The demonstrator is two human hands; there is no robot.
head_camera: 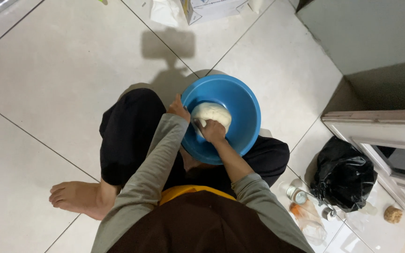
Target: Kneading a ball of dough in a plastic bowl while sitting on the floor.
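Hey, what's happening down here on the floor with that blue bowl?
A person sits on the tiled floor with a blue bowl between their knees. Their right hand presses down on a pale ball of dough inside it, while the left hand grips the bowl's rim. One bare foot sticks out to the side. Off to the right lie a black plastic bag and a few small bottles, beside a white door frame.

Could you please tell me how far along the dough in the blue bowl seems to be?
The dough is already one smooth ball. The right hand presses on it while the left hand grips the bowl rim. It hasn't left the bowl yet.
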